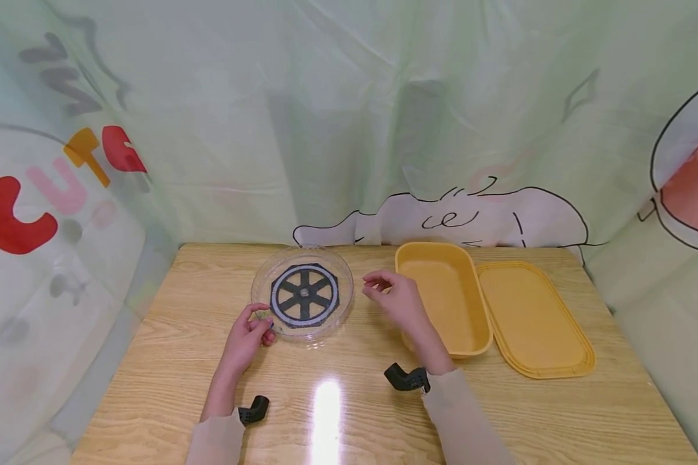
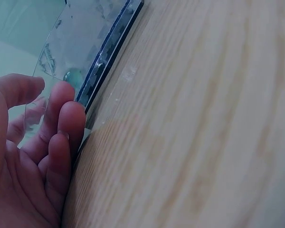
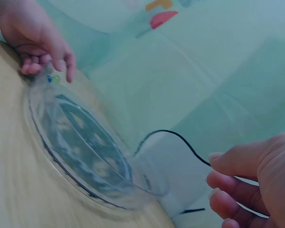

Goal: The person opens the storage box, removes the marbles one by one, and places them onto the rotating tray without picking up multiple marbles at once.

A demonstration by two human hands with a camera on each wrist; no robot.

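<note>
Apparently catching the work at the clear round dish partway through, judging only by the present layout: seeing a dark octagonal wheel-patterned plate already sitting inside, and a greenish glass marble showing right at the fingertips of the left hand. Not managing to tell that marble's exact place, either resting inside the dish or being pinched; not finding any sign of the steps remaining.

Finding the dish resting on the wooden table, towards the back, its near-left rim lying between the bent fingers of the left hand and seemingly being gripped there. Noticing the right hand hovering just beyond the dish's right side, apart from it, fingers loosely curled, holding nothing visible. Farther right, seeing a yellow tub standing uncovered, the matching lid lying flat just beside it. Behind everything, making out a printed curtain hanging.
</note>
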